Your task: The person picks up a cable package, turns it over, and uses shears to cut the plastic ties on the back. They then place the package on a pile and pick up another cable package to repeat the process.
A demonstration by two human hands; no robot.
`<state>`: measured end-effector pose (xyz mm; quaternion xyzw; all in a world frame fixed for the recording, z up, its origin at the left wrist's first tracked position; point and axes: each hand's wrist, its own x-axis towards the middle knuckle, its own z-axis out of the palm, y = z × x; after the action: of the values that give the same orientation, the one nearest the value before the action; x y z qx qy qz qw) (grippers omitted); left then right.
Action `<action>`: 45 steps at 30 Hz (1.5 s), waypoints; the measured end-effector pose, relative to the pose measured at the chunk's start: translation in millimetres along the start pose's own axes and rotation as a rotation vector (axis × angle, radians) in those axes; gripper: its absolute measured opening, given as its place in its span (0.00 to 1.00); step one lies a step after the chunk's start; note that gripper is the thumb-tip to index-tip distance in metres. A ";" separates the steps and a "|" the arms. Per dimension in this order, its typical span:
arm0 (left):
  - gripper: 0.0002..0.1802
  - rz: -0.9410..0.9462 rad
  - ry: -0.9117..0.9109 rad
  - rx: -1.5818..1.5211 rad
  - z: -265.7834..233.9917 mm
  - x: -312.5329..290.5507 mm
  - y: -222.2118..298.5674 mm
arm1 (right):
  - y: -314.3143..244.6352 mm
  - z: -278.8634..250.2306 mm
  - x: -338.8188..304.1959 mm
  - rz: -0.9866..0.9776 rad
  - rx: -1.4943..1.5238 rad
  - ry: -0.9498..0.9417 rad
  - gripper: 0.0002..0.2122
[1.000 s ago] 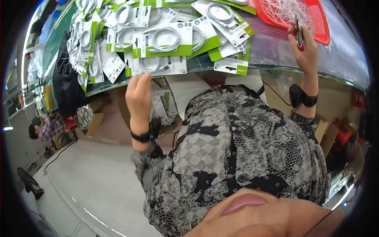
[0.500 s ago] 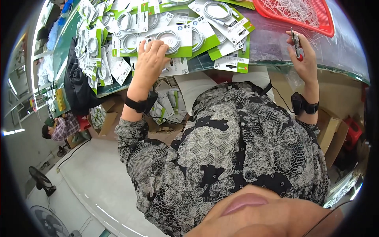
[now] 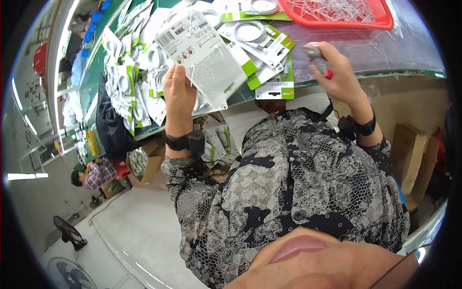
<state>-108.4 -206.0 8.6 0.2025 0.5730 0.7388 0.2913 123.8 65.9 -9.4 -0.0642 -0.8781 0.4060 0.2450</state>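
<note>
My left hand [image 3: 179, 98] grips the lower left edge of a carded cable pack [image 3: 207, 58], thumb on top. The pack's white printed back is up, tilted above the pile, and a thin white strip runs over it. My right hand [image 3: 342, 77] is closed around a small grey tool with a red end [image 3: 317, 60]; its exact kind is unclear. It is held to the right of the pack, apart from it. Several packs with coiled white cables and green edges [image 3: 250, 33] lie under and beyond my left hand.
A red plastic basket [image 3: 332, 24] of thin clear plastic strips stands at the far right, with some strips loose beside it. More cable packs [image 3: 122, 84] heap up at the left on the green table. Dark cloth [image 3: 113, 127] hangs at the table's left edge. A person [image 3: 98, 174] sits beyond.
My left hand has picked up a cable pack from the pile and turned its back side up. My right hand has moved left with the tool, closer to the pack.
</note>
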 end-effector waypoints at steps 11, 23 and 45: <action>0.23 -0.084 -0.157 -0.438 96.3 22.2 -52.0 | 28.5 10.6 18.0 0.048 -0.420 0.131 0.20; 0.20 -0.102 -0.236 -0.507 121.8 40.7 -62.7 | 39.1 -7.6 11.0 0.131 -0.554 0.155 0.18; 0.19 -0.176 -0.355 -0.274 169.2 61.6 -78.5 | 74.5 -34.0 5.3 0.244 -0.450 0.104 0.15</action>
<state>-31.8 -28.3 -25.1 0.2373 0.4224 0.7343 0.4755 129.2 140.0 -44.2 -0.2431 -0.9183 0.2233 0.2185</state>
